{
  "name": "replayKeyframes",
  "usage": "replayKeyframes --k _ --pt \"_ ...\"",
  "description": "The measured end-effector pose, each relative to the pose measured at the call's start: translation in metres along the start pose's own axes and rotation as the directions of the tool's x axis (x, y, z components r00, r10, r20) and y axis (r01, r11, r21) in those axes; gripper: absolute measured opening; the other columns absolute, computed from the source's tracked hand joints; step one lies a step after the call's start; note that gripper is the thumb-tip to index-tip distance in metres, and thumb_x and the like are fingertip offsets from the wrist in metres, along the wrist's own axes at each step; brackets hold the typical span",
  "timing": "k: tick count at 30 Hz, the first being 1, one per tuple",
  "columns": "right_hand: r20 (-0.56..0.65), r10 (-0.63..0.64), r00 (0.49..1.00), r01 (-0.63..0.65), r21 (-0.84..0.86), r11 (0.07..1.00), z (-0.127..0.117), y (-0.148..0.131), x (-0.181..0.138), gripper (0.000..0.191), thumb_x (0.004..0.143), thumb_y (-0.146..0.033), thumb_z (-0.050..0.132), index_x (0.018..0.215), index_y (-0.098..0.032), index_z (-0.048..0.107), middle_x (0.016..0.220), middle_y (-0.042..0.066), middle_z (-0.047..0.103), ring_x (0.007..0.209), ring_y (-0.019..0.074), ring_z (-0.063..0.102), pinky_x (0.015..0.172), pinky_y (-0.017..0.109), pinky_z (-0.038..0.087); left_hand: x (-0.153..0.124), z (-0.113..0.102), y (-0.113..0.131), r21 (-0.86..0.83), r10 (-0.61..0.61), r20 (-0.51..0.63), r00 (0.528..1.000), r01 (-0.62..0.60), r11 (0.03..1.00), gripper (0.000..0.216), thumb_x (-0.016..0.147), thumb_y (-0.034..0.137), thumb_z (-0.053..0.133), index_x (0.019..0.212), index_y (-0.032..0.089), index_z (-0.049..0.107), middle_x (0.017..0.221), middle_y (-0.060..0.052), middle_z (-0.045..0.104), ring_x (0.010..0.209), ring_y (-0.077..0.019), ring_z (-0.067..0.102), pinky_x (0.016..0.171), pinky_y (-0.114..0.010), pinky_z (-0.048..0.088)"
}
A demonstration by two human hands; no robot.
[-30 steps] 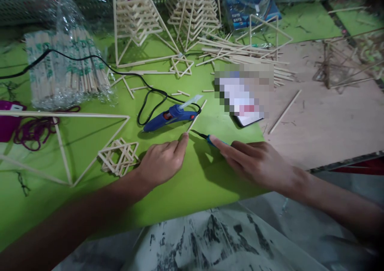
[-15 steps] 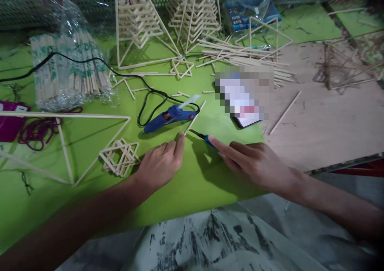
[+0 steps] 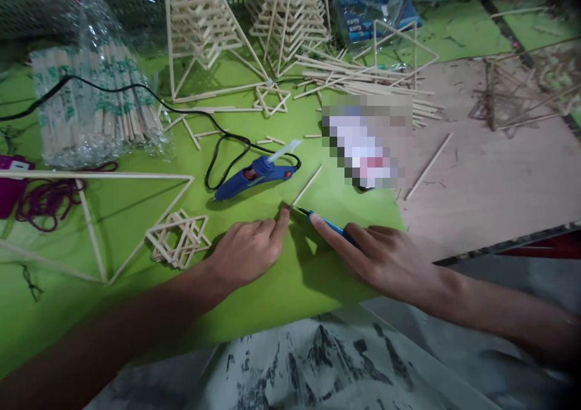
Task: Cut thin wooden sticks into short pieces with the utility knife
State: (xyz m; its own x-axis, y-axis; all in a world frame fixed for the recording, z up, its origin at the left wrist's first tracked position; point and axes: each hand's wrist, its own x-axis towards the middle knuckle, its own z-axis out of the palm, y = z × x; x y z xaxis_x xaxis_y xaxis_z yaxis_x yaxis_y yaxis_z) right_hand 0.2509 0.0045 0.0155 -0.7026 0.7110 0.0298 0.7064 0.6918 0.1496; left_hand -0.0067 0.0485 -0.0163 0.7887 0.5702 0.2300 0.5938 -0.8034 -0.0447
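Note:
My left hand [image 3: 247,250] rests on the green mat [image 3: 281,283], its index finger pressing the near end of a thin wooden stick [image 3: 307,185]. My right hand [image 3: 381,256] is closed on a blue-handled cutting tool [image 3: 329,224], index finger laid along it. The dark blade tip meets the stick right beside my left fingertip. A blue glue gun [image 3: 256,174] with a black cord lies just behind the stick.
A small stacked stick square [image 3: 179,239] and a large stick triangle frame [image 3: 97,216] lie at left. Bagged sticks [image 3: 95,104], stick pyramids [image 3: 204,29], loose sticks [image 3: 363,77], a phone [image 3: 367,150] and bare wood board [image 3: 490,168] lie beyond.
The stick has shifted a little to the right. Both hands followed it, and the blade tip now sits closer to my left fingertip.

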Motion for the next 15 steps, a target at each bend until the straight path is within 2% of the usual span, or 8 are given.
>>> replayKeyframes --k 2,6,9,15 --pt "0.002 -0.001 1.0 0.001 -0.021 1.0 0.0018 -0.0009 0.0036 0.068 0.088 -0.006 0.043 0.152 -0.011 0.022 0.07 -0.001 0.057 0.046 0.0131 0.046 0.046 0.03 0.03 0.0006 -0.001 0.0014 0.02 -0.017 0.019 1.0 0.017 1.0 0.041 0.086 0.008 0.048 0.126 0.002 0.054 0.068 -0.003 0.065 0.053 -0.0143 0.062 0.043 -0.025 0.045" --pt "0.0 0.052 0.999 -0.052 0.177 0.983 0.0034 0.0015 0.0057 0.062 0.093 -0.013 0.043 0.152 -0.013 0.023 0.07 -0.003 0.056 0.048 0.0105 0.047 0.048 0.028 0.03 0.0004 -0.0017 0.0016 0.077 0.005 -0.029 1.0 -0.003 0.997 0.042 0.087 0.007 0.048 0.128 0.003 0.053 0.061 -0.001 0.06 0.05 -0.0123 0.059 0.043 -0.024 0.042" --pt "0.003 0.077 0.997 -0.076 0.233 0.969 0.004 0.0029 0.0072 0.06 0.095 -0.015 0.044 0.152 -0.013 0.024 0.069 -0.003 0.056 0.05 0.0105 0.048 0.049 0.029 0.028 0.0006 -0.0034 0.0011 0.104 0.033 -0.068 0.997 -0.026 0.994 0.044 0.087 0.006 0.046 0.131 0.004 0.052 0.06 0.001 0.059 0.05 -0.0119 0.058 0.044 -0.024 0.043" --pt "0.018 0.095 0.995 -0.097 0.22 0.971 0.0028 0.0031 0.0077 0.059 0.097 -0.02 0.046 0.152 -0.015 0.026 0.068 -0.005 0.056 0.048 0.0106 0.047 0.049 0.031 0.025 0.0029 -0.0078 0.0033 0.12 -0.004 0.059 0.998 -0.003 0.993 0.052 0.082 0.0 0.045 0.133 0.001 0.049 0.065 -0.002 0.062 0.054 -0.0151 0.061 0.044 -0.026 0.045"
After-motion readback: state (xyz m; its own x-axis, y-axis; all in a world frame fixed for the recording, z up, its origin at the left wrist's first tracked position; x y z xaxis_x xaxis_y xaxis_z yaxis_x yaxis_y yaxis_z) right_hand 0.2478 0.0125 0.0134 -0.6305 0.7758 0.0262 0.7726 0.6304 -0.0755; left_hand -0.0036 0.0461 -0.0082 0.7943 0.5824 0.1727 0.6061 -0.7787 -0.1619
